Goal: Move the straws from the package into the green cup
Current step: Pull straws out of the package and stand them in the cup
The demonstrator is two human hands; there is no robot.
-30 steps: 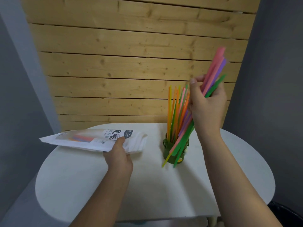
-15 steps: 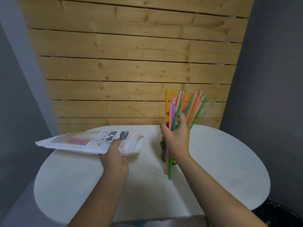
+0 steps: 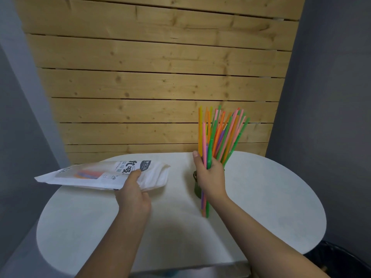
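My right hand (image 3: 210, 177) grips a small bunch of coloured straws (image 3: 205, 203) upright, their lower ends touching the table just in front of the green cup (image 3: 196, 187). My hand hides most of the cup. Behind it, several orange, pink, green and purple straws in the cup (image 3: 222, 129) fan upward. My left hand (image 3: 133, 194) holds the white paper straw package (image 3: 100, 174) by its near edge, lifted slightly off the table at the left. A few coloured straws show through the package window.
The round white table (image 3: 271, 207) stands against a wooden slat wall (image 3: 156, 77), with grey walls on both sides. A dark object (image 3: 339, 257) sits on the floor at the lower right.
My right hand has come down from high and tilted to upright beside the cup, setting the straw ends on the table. The package and left hand stayed nearly still.
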